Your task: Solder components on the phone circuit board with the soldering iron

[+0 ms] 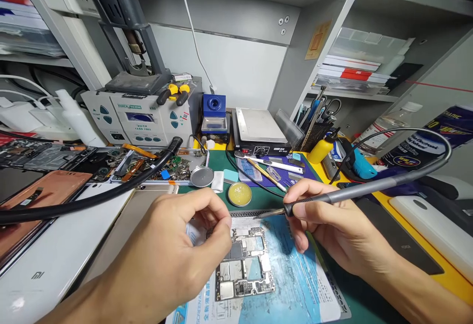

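Note:
A phone circuit board (246,265) lies on a blue and white printed sheet (295,284). My left hand (185,250) hovers over the board's left side, thumb and fingertips pressed together; whatever may be between them is hidden. In my right hand (325,220) is a grey soldering iron (332,196), held like a pen, its cable looping up to the right. The iron's metal tip points left, above the sheet's top edge and beyond the board. Behind the hands stands an open round tin of yellow paste (240,194), with its lid (201,176) to the left.
A rework station (140,117) with pliers (173,94) on top stands back left. A thick black hose (111,196) crosses the left side above several phones. A heating plate (260,126) sits behind the tin; a yellow bottle (322,147) and tool holder (314,131) stand right of it.

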The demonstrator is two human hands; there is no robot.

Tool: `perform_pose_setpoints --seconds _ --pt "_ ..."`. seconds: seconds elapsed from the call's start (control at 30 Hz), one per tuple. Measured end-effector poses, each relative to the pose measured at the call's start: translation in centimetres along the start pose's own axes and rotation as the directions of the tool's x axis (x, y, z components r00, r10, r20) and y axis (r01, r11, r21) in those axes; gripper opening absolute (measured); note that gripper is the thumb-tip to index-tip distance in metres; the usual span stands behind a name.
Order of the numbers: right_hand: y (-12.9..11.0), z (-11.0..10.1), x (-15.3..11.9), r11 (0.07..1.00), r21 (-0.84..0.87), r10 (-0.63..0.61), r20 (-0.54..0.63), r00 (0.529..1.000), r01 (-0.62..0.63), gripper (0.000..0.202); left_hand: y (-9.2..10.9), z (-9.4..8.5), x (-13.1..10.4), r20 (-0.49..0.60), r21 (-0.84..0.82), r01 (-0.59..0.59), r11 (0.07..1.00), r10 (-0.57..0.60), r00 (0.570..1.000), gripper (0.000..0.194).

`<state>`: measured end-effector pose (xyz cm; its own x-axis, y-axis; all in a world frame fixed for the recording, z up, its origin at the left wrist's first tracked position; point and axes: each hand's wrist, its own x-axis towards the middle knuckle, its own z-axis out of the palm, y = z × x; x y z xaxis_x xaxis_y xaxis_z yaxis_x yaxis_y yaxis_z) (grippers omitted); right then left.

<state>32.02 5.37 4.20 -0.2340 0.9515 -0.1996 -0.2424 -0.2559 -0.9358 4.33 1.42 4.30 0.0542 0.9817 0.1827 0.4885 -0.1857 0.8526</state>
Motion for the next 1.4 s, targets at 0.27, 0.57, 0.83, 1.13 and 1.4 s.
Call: perform_pose_setpoints --seconds 0.27,0.57,0.83,1.13,1.4 --pt "-0.4 0.9 0.4 0.999 -0.037 0.011 -0.017 1.0 -0.012 0.019 -1.0 0.2 0.4 -0.02 -0.053 -0.036 0.998 0.035 0.999 0.029" --pt "-0.2 1.2 0.6 1.0 -0.023 -0.009 -0.008 1.0 0.009 0.017 0.0 0.2 -0.5 -0.037 -0.013 -0.009 1.0 0.008 0.999 0.032" --pt "0.0 1.0 0.6 1.0 -0.027 -0.011 0.01 1.0 0.011 0.014 -0.5 0.4 -0.5 -0.047 0.004 0.004 1.0 -0.003 0.999 0.033" --pt "0.1 0.7 0.5 0.999 -0.034 -0.015 0.014 1.0 0.015 0.015 -0.3 0.4 -0.5 -0.054 0.007 0.006 1.0 -0.005 0.999 0.033" --pt "-0.2 0.7 0.4 0.999 -0.036 -0.015 0.014 1.0 0.015 0.013 -0.1 0.4 -0.5 -0.048 0.027 0.012 1.0 -0.011 0.999 0.034"
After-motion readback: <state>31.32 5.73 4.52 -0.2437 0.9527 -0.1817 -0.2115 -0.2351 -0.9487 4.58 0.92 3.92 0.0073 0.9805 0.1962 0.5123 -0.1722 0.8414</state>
